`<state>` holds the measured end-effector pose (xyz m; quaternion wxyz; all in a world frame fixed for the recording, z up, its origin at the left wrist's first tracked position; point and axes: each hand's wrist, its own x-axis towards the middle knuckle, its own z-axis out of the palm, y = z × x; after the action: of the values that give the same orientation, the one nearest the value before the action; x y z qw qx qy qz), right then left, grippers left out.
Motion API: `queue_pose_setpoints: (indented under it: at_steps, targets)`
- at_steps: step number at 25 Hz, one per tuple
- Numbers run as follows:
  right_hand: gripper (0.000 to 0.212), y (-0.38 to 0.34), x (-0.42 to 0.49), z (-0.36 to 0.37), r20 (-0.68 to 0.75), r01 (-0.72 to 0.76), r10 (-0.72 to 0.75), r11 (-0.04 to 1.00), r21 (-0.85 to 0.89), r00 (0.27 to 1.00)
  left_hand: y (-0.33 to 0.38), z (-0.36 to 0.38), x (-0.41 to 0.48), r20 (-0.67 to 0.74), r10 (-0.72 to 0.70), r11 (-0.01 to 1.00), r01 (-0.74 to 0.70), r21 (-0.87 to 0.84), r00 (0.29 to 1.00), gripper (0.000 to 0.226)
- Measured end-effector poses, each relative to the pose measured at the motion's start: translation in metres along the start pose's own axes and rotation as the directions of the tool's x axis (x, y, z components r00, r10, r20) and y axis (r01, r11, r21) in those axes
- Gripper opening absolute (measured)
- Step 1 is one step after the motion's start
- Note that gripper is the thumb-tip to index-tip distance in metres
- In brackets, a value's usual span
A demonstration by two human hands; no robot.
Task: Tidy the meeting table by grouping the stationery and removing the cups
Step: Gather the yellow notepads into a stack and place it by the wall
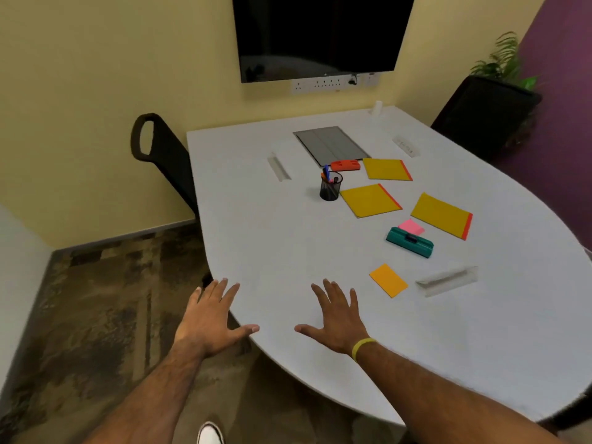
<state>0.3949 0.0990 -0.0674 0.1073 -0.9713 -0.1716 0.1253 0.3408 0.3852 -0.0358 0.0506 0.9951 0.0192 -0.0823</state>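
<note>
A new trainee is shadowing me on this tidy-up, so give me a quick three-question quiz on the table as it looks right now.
1. True or false: the left hand and right hand are both open and hold nothing.
2. The white cup stands: A) at the far end of the table, near the wall; B) at the near edge; C) by the right hand.
3. Fill in: nearest the right hand lies a sticky pad, coloured ___.
Key: 1 true; 2 A; 3 orange.
</note>
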Motion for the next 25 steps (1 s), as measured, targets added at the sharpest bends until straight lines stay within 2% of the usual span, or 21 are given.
queue_pose_setpoints:
  at_steps: [6,11,17,21,25]
  targets:
    - [0.106,-0.059,0.07,0.001,-0.023,-0.218,0.22,0.974,0.067,0.975,-0.089,-0.03,0.109,0.036,0.166,0.986,-0.166,0.017,0.986,0.118]
    - [0.105,-0.091,0.12,-0.003,-0.039,-0.353,0.36,0.927,0.129,0.932,-0.122,-0.05,0.193,0.052,0.311,0.949,-0.313,0.031,0.949,0.115]
    - [0.107,-0.063,0.192,0.004,-0.052,-0.488,0.509,0.846,0.216,0.859,-0.11,-0.034,0.314,0.097,0.451,0.89,-0.455,0.022,0.887,0.115]
    - [0.107,-0.036,0.242,0.008,-0.004,-0.592,0.623,0.746,0.303,0.782,-0.093,-0.028,0.391,0.184,0.541,0.83,-0.556,0.043,0.821,0.111]
    - [0.106,-0.014,0.286,0.003,-0.003,-0.651,0.715,0.637,0.413,0.699,-0.061,-0.022,0.455,0.209,0.612,0.778,-0.628,0.014,0.763,0.109]
